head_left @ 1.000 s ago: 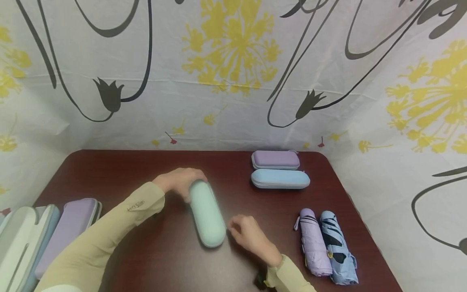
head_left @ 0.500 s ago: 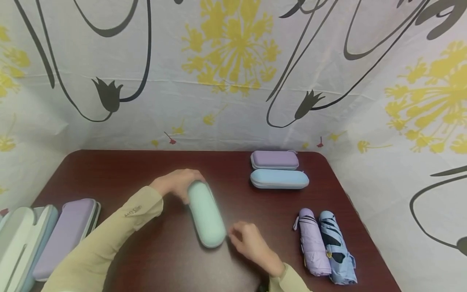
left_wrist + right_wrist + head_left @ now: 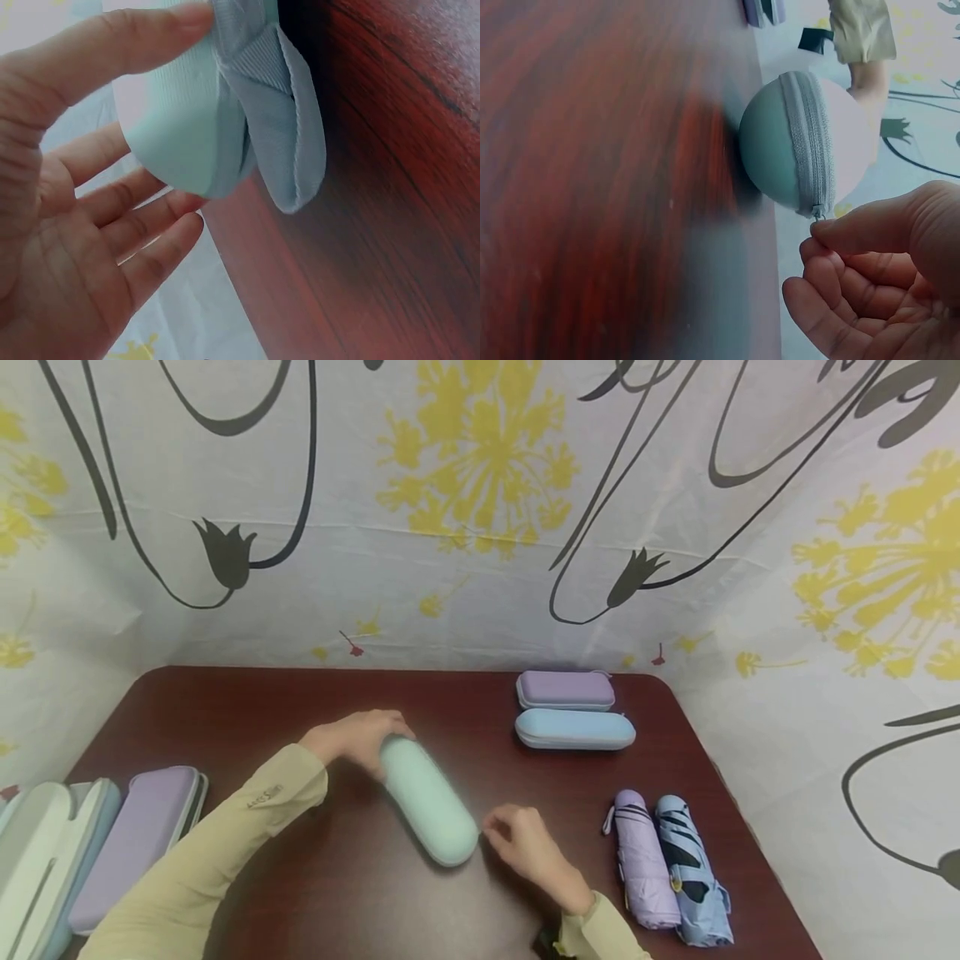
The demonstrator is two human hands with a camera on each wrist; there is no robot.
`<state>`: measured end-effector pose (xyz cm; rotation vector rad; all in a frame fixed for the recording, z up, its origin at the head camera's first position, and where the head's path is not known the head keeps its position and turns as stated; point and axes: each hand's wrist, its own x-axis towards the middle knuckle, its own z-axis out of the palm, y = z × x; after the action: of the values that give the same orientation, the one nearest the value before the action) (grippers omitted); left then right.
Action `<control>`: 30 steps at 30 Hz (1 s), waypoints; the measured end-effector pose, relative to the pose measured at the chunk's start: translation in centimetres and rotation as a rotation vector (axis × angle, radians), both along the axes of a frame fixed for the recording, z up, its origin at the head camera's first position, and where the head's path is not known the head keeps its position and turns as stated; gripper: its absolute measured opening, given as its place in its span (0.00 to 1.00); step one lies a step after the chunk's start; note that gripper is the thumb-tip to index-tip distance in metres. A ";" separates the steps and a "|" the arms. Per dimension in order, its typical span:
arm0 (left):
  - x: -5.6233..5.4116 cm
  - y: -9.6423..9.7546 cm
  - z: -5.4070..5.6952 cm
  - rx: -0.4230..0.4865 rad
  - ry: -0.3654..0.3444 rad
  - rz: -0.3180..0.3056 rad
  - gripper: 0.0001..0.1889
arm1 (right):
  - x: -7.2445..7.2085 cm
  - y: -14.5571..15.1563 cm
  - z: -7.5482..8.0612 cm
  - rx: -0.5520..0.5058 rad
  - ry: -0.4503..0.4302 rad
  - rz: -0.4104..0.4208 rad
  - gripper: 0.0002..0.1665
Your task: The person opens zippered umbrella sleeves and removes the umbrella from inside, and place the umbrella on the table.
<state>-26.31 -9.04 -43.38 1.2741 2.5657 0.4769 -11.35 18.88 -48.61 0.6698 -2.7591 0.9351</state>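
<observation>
A mint green zippered case [image 3: 427,802] lies slantwise on the table in the head view, its zip closed along the part seen in the right wrist view. My left hand [image 3: 360,739] grips its far left end, thumb on one side and fingers around the other. A grey fabric tab [image 3: 281,142] sticks out from that end in the left wrist view. At the opposite end, my right hand [image 3: 528,847] pinches the small zipper pull [image 3: 819,216] between thumb and index finger. The pull itself is mostly hidden by the fingertips.
A purple case [image 3: 566,690] and a light blue case [image 3: 575,729] sit at the back right. Lilac [image 3: 647,864] and blue [image 3: 693,872] folded umbrellas lie at the right. Several cases, one purple [image 3: 138,843], stand at the left edge of the dark red table [image 3: 300,877].
The mint case has turned slightly, its near end swinging to the right. My right hand has shifted right with that end, and my left hand a little left.
</observation>
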 end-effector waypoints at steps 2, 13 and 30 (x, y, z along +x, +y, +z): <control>0.0 -0.2 0.0 0.006 -0.023 0.004 0.33 | -0.1 0.1 0.0 0.007 -0.019 -0.002 0.05; -0.7 -0.4 -0.6 0.012 -0.044 -0.026 0.33 | -0.2 0.2 0.0 0.004 -0.023 0.015 0.05; 0.0 -1.4 -1.5 0.073 -0.010 0.034 0.32 | 1.1 0.3 0.0 -0.005 0.047 -0.017 0.08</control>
<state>-26.32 -10.42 -44.83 1.2509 2.5874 0.5874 -10.28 19.13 -48.64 0.6573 -2.7163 0.9101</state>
